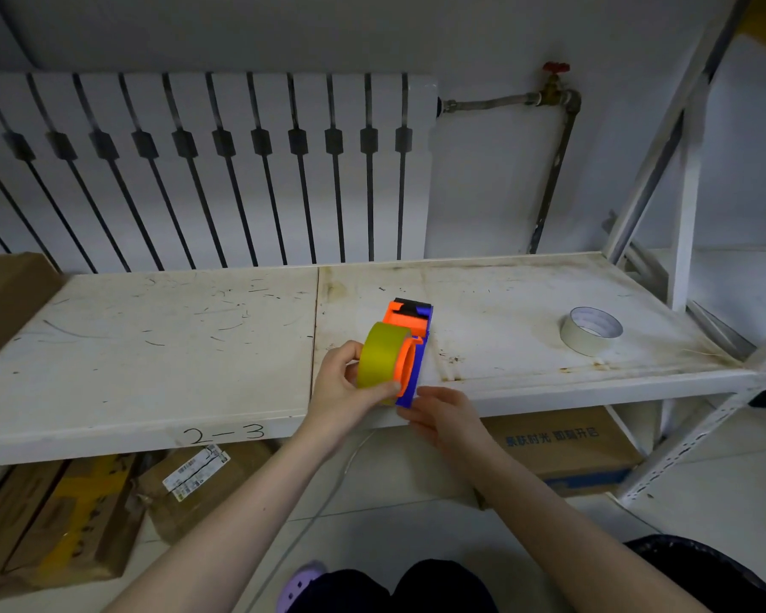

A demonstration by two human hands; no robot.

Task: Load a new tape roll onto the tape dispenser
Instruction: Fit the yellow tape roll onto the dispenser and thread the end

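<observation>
A blue and orange tape dispenser [414, 329] stands on edge near the front of the white shelf [173, 338]. A yellow-green tape roll [381, 358] sits against its orange hub on the left side. My left hand [343, 389] grips this roll, thumb on top and fingers under it. My right hand [443, 413] holds the dispenser's blue lower end at the shelf's front edge. A second roll, white [590, 330], lies flat on the shelf to the right, apart from both hands.
A radiator [204, 170] and a pipe with a red valve [556, 88] line the wall behind. A white rack upright [686, 223] stands at the right. Cardboard boxes [567, 449] lie under the shelf and at the left edge [5, 294].
</observation>
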